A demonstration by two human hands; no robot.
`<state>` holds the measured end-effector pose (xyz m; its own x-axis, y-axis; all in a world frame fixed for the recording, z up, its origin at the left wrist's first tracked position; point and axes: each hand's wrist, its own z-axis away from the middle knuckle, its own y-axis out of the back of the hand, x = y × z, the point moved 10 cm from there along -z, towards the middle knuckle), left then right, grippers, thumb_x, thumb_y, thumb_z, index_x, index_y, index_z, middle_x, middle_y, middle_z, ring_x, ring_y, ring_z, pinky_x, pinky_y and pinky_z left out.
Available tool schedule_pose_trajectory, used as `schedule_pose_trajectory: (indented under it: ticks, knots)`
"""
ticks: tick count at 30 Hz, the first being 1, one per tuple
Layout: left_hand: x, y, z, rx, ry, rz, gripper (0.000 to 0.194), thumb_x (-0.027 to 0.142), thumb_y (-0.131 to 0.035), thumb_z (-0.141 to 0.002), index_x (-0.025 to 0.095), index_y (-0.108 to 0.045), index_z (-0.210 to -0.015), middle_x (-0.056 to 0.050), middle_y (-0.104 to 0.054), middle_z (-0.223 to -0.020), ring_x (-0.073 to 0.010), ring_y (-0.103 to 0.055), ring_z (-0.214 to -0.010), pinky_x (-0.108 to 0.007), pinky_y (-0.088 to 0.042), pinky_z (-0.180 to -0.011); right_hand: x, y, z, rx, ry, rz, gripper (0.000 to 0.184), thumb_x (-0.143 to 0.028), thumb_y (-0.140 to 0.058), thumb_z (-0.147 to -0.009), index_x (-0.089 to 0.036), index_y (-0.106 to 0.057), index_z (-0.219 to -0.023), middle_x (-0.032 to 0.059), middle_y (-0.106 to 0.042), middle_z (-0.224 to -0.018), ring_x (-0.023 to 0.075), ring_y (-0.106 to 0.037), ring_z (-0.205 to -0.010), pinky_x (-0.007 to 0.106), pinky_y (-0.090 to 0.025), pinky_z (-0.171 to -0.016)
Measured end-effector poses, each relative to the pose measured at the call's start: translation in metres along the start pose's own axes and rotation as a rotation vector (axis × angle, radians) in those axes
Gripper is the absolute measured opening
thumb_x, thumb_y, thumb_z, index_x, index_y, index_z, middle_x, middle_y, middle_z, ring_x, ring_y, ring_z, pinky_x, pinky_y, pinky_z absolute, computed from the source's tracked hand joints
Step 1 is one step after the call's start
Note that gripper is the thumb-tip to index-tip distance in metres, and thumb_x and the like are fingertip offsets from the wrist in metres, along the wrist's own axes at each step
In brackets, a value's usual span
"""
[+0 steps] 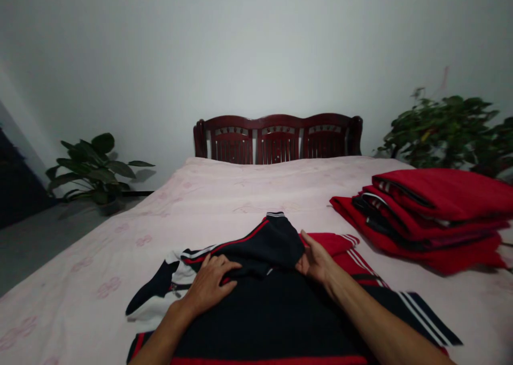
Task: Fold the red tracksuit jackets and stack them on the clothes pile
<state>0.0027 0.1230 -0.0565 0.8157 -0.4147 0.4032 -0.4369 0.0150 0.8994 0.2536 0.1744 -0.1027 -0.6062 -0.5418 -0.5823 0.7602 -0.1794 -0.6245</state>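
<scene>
A dark navy jacket [264, 317] with red piping lies spread at the near side of the bed. One of its sleeves [276, 239] is folded across the upper part, its striped cuff pointing away from me. My left hand [212, 282] rests palm down on the fabric left of centre, fingers stretched out. At the right edge of the folded sleeve, my right hand [315, 261] pinches the navy cloth between thumb and fingers. White fabric [154, 306] shows at the left, and red fabric with white stripes [334, 242] pokes out at the right, partly covered.
A stack of folded red clothes [433, 220] sits on the right of the bed. The pale pink floral bedsheet [120, 269] stretches back to a dark wooden headboard [276, 135]. Leafy potted plants stand at left [94, 164] and right [452, 130].
</scene>
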Motion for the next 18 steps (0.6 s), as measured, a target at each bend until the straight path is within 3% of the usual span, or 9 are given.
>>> schedule_pose_trajectory:
  ticks: [5,9,12,16,18]
  knots:
    - [0.001,0.001,-0.005,0.022,-0.026,-0.080,0.032,0.020,-0.049,-0.091,0.030,-0.068,-0.116,-0.004,-0.066,-0.102,-0.0232,-0.059,-0.103,-0.053,-0.030,-0.110,-0.035,-0.034,-0.021,0.046,0.032,-0.046,0.014,-0.012,-0.048,-0.093,-0.012,-0.062,-0.093,0.0048,-0.068,-0.060,0.0164,-0.065,-0.049,0.025,-0.057,-0.051]
    - [0.000,0.009,-0.002,0.043,-0.050,0.003,0.031,0.020,-0.044,-0.093,0.028,-0.070,-0.107,-0.003,-0.064,-0.099,-0.0222,-0.059,-0.100,-0.047,-0.038,-0.103,-0.082,-0.046,0.002,-0.048,0.337,-0.172,0.017,-0.011,-0.052,-0.088,-0.018,-0.065,-0.099,0.0002,-0.073,-0.074,0.0129,-0.071,-0.070,0.023,-0.060,-0.075]
    - [-0.001,0.010,0.004,0.031,-0.049,0.012,0.030,0.018,-0.045,-0.090,0.028,-0.070,-0.104,-0.003,-0.064,-0.100,-0.0224,-0.059,-0.102,-0.049,-0.036,-0.106,-0.098,-0.016,0.032,-0.078,0.531,-0.204,0.020,-0.011,-0.056,-0.083,-0.022,-0.067,-0.096,0.0005,-0.075,-0.082,0.0156,-0.073,-0.085,0.028,-0.059,-0.089]
    - [0.002,0.006,0.007,-0.019,-0.023,-0.017,0.031,0.013,-0.051,-0.080,0.026,-0.068,-0.102,-0.004,-0.063,-0.104,-0.0240,-0.058,-0.106,-0.052,-0.034,-0.108,-0.070,0.044,0.036,0.074,0.311,0.040,0.013,-0.023,-0.053,-0.087,-0.020,-0.066,-0.086,0.0080,-0.076,-0.082,0.0226,-0.074,-0.084,0.039,-0.060,-0.081]
    - [0.011,0.006,0.007,-0.010,-0.031,-0.034,0.034,0.013,-0.055,-0.077,0.027,-0.066,-0.105,-0.004,-0.063,-0.111,-0.0255,-0.056,-0.110,-0.056,-0.029,-0.111,-0.066,0.061,0.032,0.133,0.244,0.149,0.020,-0.031,-0.050,-0.093,-0.019,-0.064,-0.084,0.0084,-0.074,-0.075,0.0215,-0.073,-0.072,0.036,-0.060,-0.068]
